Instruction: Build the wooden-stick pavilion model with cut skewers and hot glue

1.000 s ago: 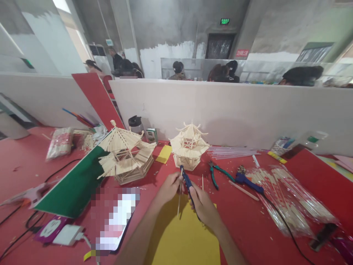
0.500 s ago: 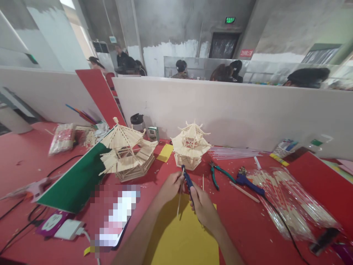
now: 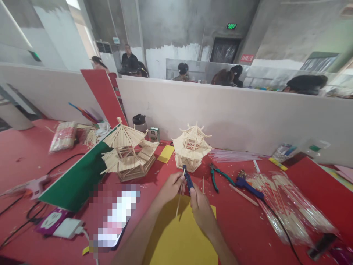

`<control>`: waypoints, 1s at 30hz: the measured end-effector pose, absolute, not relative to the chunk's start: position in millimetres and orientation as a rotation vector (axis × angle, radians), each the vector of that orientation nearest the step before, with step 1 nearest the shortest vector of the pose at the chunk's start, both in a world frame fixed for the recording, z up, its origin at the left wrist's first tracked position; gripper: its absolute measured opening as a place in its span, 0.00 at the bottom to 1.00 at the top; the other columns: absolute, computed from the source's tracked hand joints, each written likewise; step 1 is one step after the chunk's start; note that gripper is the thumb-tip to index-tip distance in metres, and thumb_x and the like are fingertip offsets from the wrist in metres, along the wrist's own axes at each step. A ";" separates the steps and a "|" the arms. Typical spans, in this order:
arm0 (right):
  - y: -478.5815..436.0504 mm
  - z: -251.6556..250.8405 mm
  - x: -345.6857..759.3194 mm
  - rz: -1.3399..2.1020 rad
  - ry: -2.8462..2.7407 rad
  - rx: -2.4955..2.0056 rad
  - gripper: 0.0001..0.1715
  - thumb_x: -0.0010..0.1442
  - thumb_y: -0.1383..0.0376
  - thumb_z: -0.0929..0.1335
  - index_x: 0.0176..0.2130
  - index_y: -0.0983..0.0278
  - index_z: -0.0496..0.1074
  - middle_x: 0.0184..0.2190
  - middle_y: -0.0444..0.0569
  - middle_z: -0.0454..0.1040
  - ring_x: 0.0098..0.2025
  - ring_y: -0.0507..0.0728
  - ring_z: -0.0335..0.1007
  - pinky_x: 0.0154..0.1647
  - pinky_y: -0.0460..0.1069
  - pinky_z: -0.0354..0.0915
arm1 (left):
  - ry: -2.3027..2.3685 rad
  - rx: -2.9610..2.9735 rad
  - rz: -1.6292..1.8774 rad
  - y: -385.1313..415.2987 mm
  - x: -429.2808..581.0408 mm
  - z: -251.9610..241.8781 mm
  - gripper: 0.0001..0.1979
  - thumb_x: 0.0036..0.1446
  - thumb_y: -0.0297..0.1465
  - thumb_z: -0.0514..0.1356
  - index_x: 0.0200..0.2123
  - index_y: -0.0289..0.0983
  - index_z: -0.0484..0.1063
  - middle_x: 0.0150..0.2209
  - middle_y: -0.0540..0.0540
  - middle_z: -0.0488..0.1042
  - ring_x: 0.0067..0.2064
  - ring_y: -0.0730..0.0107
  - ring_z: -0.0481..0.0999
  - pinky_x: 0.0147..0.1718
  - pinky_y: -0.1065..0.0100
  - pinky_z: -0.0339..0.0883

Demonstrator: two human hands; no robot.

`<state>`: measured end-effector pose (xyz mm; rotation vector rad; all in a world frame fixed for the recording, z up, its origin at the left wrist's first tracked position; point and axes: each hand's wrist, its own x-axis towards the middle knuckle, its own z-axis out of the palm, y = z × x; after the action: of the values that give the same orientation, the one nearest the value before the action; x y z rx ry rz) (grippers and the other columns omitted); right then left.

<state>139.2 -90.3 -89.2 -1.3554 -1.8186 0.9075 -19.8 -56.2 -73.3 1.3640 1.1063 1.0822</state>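
Note:
Above a yellow sheet (image 3: 179, 243), my left hand (image 3: 174, 186) pinches a thin wooden stick (image 3: 178, 204) that slants down toward me. My right hand (image 3: 200, 201) is closed round a slim dark blue hand tool (image 3: 188, 180). The far end of this tool meets the top of the stick, and its exact kind is hard to make out. Just beyond both hands stands a small tiered pavilion model (image 3: 191, 149) made of wooden sticks. A larger stick pavilion model (image 3: 128, 152) stands to the left.
Green-handled pliers (image 3: 213, 178), a dark blue glue gun (image 3: 249, 186) and bagged sticks (image 3: 286, 206) lie to the right. Leftward are a green board (image 3: 77, 175), a phone (image 3: 117, 217) and a white charger (image 3: 68, 227). A white partition (image 3: 234, 114) runs behind; people sit beyond it.
The view has shifted slightly, so the scene sits a little differently in the picture. Both hands keep their hold on the stick and the tool, nearly unmoved.

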 end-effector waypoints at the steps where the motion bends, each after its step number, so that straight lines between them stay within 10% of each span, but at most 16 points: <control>1: -90.5 -90.2 138.8 0.904 -1.825 -1.352 0.32 0.70 0.51 0.52 0.62 0.63 0.63 0.55 0.57 0.71 0.55 0.62 0.68 0.55 0.54 0.62 | 1.082 1.363 1.079 -56.8 -21.1 -71.1 0.18 0.62 0.45 0.53 0.29 0.37 0.65 0.19 0.51 0.70 0.20 0.71 0.69 0.24 0.70 0.60; 24: -92.9 -92.8 130.0 0.578 -2.021 -1.436 0.30 0.71 0.56 0.51 0.66 0.64 0.56 0.52 0.57 0.75 0.50 0.64 0.74 0.48 0.55 0.67 | 0.744 0.792 1.140 -66.1 -28.7 -50.3 0.15 0.57 0.40 0.61 0.28 0.34 0.67 0.14 0.55 0.63 0.12 0.85 0.53 0.12 0.77 0.38; 30: -91.3 -95.8 128.9 0.523 -2.045 -1.389 0.28 0.71 0.60 0.50 0.65 0.64 0.55 0.56 0.54 0.72 0.52 0.61 0.73 0.47 0.52 0.68 | 0.782 0.793 1.106 -65.2 -32.6 -52.1 0.13 0.55 0.39 0.63 0.32 0.34 0.68 0.18 0.51 0.70 0.15 0.83 0.63 0.12 0.79 0.43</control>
<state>128.9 -91.3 -95.8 -1.3893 -2.0445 0.5235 -32.6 -65.2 -52.1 0.7929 0.7819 1.1063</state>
